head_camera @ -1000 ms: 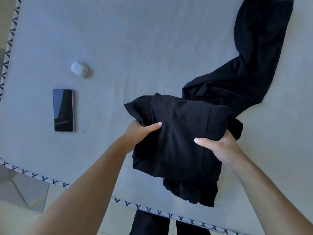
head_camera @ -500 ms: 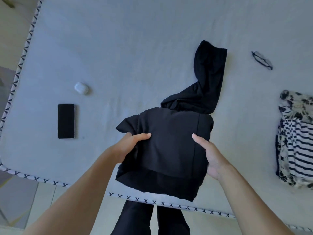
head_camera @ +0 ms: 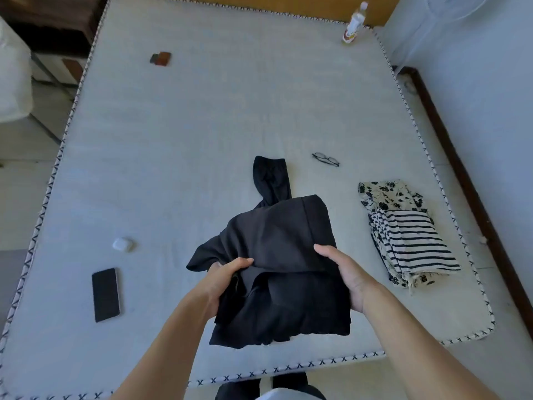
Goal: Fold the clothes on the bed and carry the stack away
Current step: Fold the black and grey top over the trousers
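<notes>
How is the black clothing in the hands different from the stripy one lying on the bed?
The black garment is plain; the striped garment has dark and pale stripes. The black one is gripped by the left hand and right hand, half folded with an end trailing; the striped one lies folded on a floral garment. Both are over the bed.

The left hand [head_camera: 223, 280] shows only its thumb and back; its fingers are tucked beneath the black garment [head_camera: 284, 269]. The right hand [head_camera: 347, 274] likewise hides its fingers under the cloth. The garment covers the bed [head_camera: 187, 168] beneath it. The floral garment [head_camera: 386, 194] lies mostly under the striped top [head_camera: 415, 241]. The bottle [head_camera: 354, 23] label is too small to read. The small dark item [head_camera: 160, 58] far off is unidentifiable.
</notes>
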